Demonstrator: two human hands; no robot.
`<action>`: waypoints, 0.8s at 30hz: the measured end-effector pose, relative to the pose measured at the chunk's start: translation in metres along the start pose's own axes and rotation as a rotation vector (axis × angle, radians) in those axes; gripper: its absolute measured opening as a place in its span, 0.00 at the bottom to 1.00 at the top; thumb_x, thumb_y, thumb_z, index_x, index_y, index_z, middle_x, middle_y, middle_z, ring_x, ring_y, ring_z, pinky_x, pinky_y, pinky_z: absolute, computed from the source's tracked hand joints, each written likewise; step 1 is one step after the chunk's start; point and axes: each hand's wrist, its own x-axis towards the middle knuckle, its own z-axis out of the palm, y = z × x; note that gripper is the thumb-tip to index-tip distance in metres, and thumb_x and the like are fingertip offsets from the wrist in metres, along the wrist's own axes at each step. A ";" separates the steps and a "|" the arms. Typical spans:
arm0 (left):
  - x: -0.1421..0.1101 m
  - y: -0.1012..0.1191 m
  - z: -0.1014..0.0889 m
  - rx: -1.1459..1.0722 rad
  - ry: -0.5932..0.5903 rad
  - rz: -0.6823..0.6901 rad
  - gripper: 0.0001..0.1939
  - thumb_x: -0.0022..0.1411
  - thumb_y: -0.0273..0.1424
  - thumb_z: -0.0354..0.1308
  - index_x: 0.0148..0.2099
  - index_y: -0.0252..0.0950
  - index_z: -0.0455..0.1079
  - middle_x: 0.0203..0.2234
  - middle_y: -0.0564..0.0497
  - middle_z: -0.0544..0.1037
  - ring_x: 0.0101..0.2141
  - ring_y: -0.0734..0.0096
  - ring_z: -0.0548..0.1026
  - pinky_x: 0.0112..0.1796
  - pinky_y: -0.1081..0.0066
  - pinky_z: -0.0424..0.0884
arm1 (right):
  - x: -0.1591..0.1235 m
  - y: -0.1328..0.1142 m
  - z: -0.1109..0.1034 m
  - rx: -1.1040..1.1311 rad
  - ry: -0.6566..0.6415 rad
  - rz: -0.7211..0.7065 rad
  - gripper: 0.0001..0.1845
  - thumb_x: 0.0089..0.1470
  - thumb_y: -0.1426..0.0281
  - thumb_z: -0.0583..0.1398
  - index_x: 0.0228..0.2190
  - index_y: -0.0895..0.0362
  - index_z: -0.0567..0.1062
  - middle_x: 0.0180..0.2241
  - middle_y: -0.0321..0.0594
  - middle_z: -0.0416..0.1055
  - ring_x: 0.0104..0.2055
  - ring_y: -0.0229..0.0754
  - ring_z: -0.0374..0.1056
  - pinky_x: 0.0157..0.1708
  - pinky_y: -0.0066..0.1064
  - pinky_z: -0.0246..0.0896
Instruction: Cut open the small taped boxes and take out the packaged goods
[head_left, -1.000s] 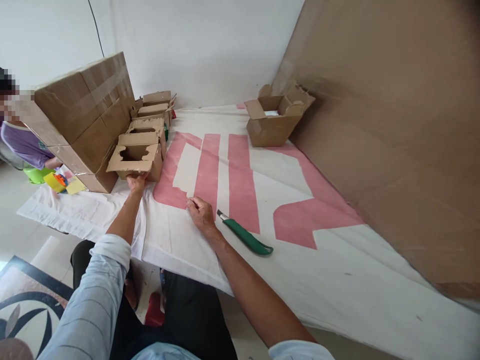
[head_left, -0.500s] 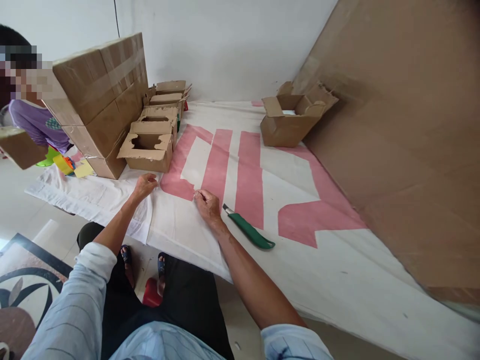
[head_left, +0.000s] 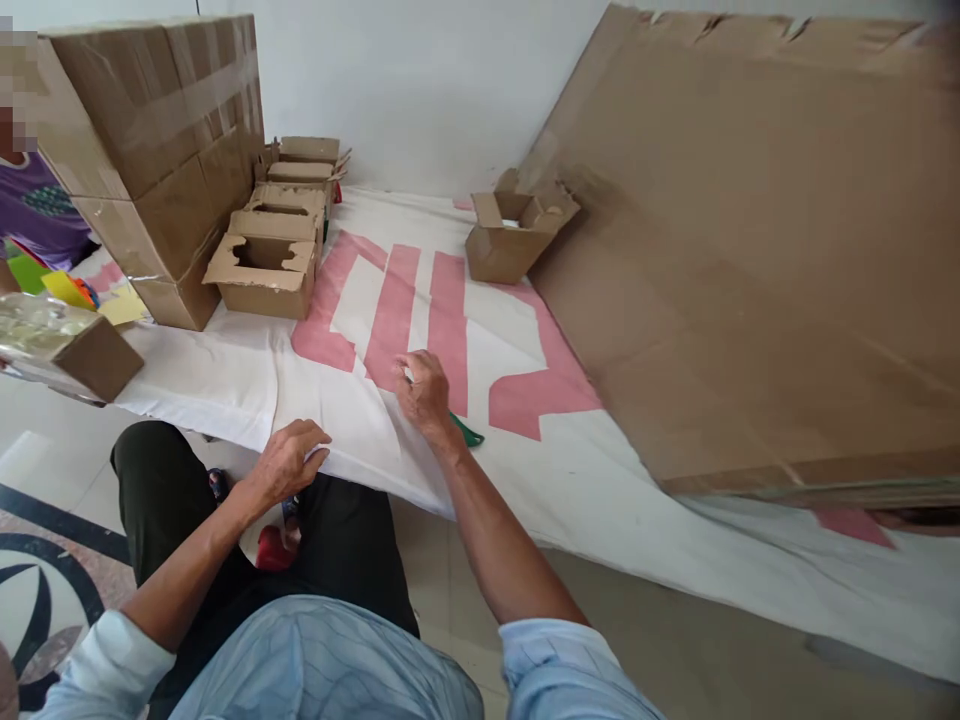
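My left hand [head_left: 291, 462] is at the front edge of the white cloth [head_left: 345, 415] with pink print, its fingers curled towards the thumb. Anything between those fingertips is too small to make out. Over the pink stripes, my right hand [head_left: 426, 396] is closed, thumb and forefinger bent into a ring. Whatever it may pinch does not show. Under the right wrist lies a green utility knife [head_left: 468, 432]; only its handle end is visible, and the hand and forearm hide the rest.
Small open cartons [head_left: 262, 290] line the left side, beside a stack of taped boxes [head_left: 150, 120]. Another open carton [head_left: 506, 245] sits at the back. A large cardboard box [head_left: 735, 260] fills the right. At far left, a person in purple [head_left: 37, 215] is near a plastic-wrapped box [head_left: 97, 355].
The view has turned right. My left hand has come back to the cloth's front edge. My right hand has shifted over the knife, now mostly covered. A wrapped box has come onto the left corner.
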 end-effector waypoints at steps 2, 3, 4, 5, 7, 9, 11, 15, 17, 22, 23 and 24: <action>-0.016 0.005 0.011 0.001 -0.011 0.021 0.10 0.75 0.28 0.64 0.51 0.44 0.86 0.44 0.42 0.88 0.48 0.53 0.87 0.53 0.55 0.85 | -0.016 0.018 -0.016 -0.136 -0.013 0.008 0.14 0.69 0.65 0.60 0.49 0.54 0.83 0.49 0.55 0.81 0.55 0.59 0.72 0.60 0.50 0.69; -0.023 0.006 0.017 -0.005 -0.013 0.027 0.10 0.75 0.27 0.64 0.50 0.44 0.85 0.44 0.43 0.87 0.48 0.53 0.86 0.53 0.55 0.85 | -0.025 0.027 -0.021 -0.188 -0.027 0.020 0.15 0.68 0.64 0.61 0.50 0.55 0.83 0.50 0.56 0.80 0.56 0.61 0.71 0.60 0.51 0.69; -0.029 0.007 0.022 -0.017 -0.009 0.029 0.09 0.74 0.27 0.64 0.49 0.44 0.85 0.45 0.43 0.87 0.48 0.54 0.86 0.53 0.56 0.85 | -0.034 0.034 -0.025 -0.228 -0.040 0.039 0.16 0.67 0.63 0.61 0.50 0.56 0.83 0.50 0.57 0.80 0.56 0.61 0.70 0.60 0.52 0.69; -0.035 0.007 0.026 -0.034 0.005 0.024 0.09 0.74 0.26 0.64 0.49 0.44 0.85 0.45 0.43 0.87 0.48 0.54 0.86 0.53 0.56 0.85 | -0.043 0.040 -0.028 -0.259 -0.050 0.063 0.16 0.67 0.62 0.62 0.50 0.56 0.83 0.50 0.57 0.80 0.56 0.62 0.70 0.59 0.52 0.68; -0.043 0.004 0.031 -0.079 0.056 -0.009 0.10 0.72 0.25 0.65 0.48 0.44 0.85 0.47 0.43 0.87 0.50 0.55 0.86 0.55 0.55 0.85 | -0.061 0.048 -0.031 -0.299 -0.057 0.110 0.17 0.66 0.61 0.62 0.51 0.55 0.82 0.50 0.56 0.80 0.55 0.62 0.69 0.57 0.52 0.68; -0.048 -0.002 0.032 -0.136 0.123 -0.074 0.10 0.71 0.25 0.67 0.48 0.45 0.86 0.48 0.43 0.88 0.51 0.54 0.87 0.56 0.53 0.85 | -0.074 0.050 -0.032 -0.327 -0.051 0.146 0.18 0.67 0.60 0.61 0.52 0.54 0.82 0.50 0.55 0.80 0.54 0.62 0.69 0.56 0.52 0.68; -0.053 -0.007 0.032 -0.201 0.181 -0.148 0.12 0.70 0.25 0.67 0.48 0.46 0.87 0.49 0.43 0.88 0.51 0.54 0.87 0.55 0.53 0.86 | -0.081 0.050 -0.031 -0.352 -0.039 0.169 0.19 0.68 0.61 0.60 0.53 0.55 0.82 0.50 0.56 0.80 0.54 0.62 0.70 0.56 0.52 0.67; -0.062 -0.012 0.034 -0.312 0.247 -0.212 0.15 0.67 0.23 0.65 0.48 0.46 0.88 0.52 0.43 0.89 0.50 0.56 0.89 0.45 0.60 0.87 | -0.082 0.047 -0.028 -0.387 -0.021 0.177 0.20 0.69 0.61 0.59 0.54 0.57 0.83 0.51 0.58 0.80 0.56 0.63 0.71 0.57 0.52 0.67; -0.066 -0.011 0.039 -0.333 0.276 -0.213 0.15 0.67 0.23 0.65 0.47 0.45 0.88 0.52 0.43 0.89 0.51 0.56 0.89 0.44 0.61 0.87 | -0.080 0.046 -0.027 -0.389 -0.017 0.171 0.20 0.69 0.61 0.59 0.54 0.57 0.83 0.51 0.57 0.81 0.56 0.63 0.71 0.58 0.51 0.67; -0.075 -0.006 0.053 -0.281 0.363 -0.178 0.11 0.68 0.26 0.65 0.47 0.42 0.88 0.51 0.41 0.89 0.55 0.53 0.88 0.45 0.61 0.88 | -0.078 0.043 -0.026 -0.374 -0.025 0.178 0.19 0.70 0.63 0.60 0.55 0.57 0.83 0.52 0.56 0.81 0.56 0.61 0.71 0.57 0.49 0.66; -0.077 -0.006 0.054 -0.254 0.372 -0.158 0.11 0.68 0.26 0.65 0.47 0.42 0.88 0.51 0.41 0.89 0.56 0.52 0.87 0.47 0.59 0.88 | -0.077 0.041 -0.026 -0.370 -0.031 0.182 0.20 0.70 0.64 0.60 0.56 0.58 0.83 0.52 0.56 0.81 0.56 0.61 0.71 0.57 0.48 0.66; -0.078 -0.005 0.055 -0.225 0.374 -0.138 0.11 0.68 0.26 0.65 0.46 0.42 0.88 0.50 0.41 0.89 0.58 0.50 0.86 0.51 0.56 0.88 | -0.076 0.040 -0.027 -0.365 -0.036 0.186 0.20 0.70 0.64 0.60 0.57 0.58 0.83 0.53 0.56 0.81 0.56 0.61 0.70 0.57 0.48 0.66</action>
